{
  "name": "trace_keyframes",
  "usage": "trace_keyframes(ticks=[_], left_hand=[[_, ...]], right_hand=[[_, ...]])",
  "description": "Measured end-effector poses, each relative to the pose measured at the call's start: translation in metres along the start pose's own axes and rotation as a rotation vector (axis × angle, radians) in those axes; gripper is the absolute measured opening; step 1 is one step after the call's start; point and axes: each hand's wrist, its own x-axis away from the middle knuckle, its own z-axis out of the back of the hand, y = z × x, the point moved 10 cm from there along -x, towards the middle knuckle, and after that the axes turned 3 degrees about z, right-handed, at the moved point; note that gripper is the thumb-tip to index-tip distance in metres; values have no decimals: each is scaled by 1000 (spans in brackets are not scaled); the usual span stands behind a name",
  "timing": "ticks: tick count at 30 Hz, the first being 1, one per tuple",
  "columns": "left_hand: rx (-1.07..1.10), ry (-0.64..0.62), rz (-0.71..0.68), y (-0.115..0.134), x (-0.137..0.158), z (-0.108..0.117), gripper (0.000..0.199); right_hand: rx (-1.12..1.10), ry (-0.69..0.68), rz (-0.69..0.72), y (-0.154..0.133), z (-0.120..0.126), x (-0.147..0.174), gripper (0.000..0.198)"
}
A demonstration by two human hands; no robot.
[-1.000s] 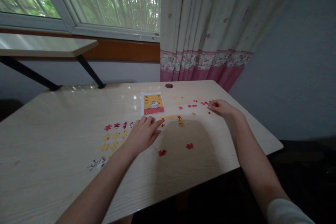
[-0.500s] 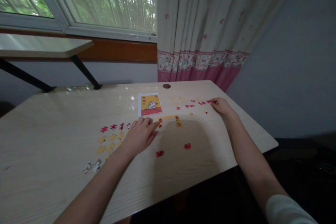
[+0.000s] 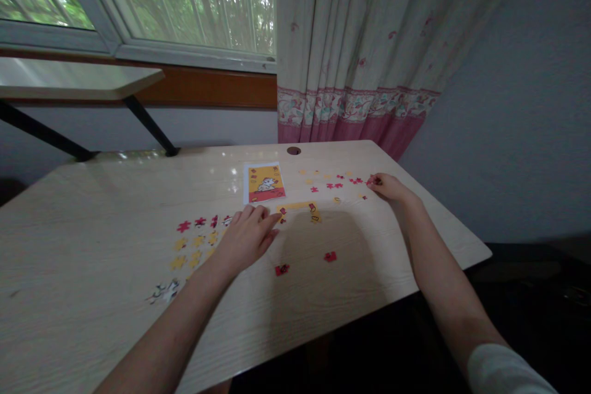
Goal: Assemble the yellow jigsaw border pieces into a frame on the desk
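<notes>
My left hand lies over the table with its fingers apart, the index fingertip at the left side of a partly joined yellow puzzle frame. At the far right, my right hand pinches a red puzzle piece between thumb and fingers. Just left of it runs a row of loose red pieces, with yellow pieces behind. A picture card of a white animal on yellow and red lies behind my left hand. Two red corner pieces, one left and one right, lie nearer me.
Left of my left forearm, several red and yellow pieces are laid in rows, with white-and-grey pieces below. A raised shelf stands at the back left. The table has a round hole near the curtain.
My right hand has shifted slightly, and its pinched red piece now looks a little lifted and turned. My left hand stays in place.
</notes>
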Motion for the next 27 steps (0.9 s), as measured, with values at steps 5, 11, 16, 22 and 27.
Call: trace_keyframes(ticks=[5, 11, 16, 22, 27], left_hand=[[10, 11, 2, -1, 0, 1, 33], [16, 8, 17, -5, 0, 3, 33], [11, -9, 16, -4, 0, 4, 28], [30, 1, 14, -4, 0, 4, 28], [20, 6, 13, -4, 0, 4, 28]], right_hand=[[22, -34, -1, -1, -3, 2, 11], [13, -64, 22, -4, -6, 2, 10], [18, -24, -5, -2, -3, 2, 9], [91, 58, -94, 4, 2, 1, 16], [109, 153, -108, 6, 5, -2, 16]])
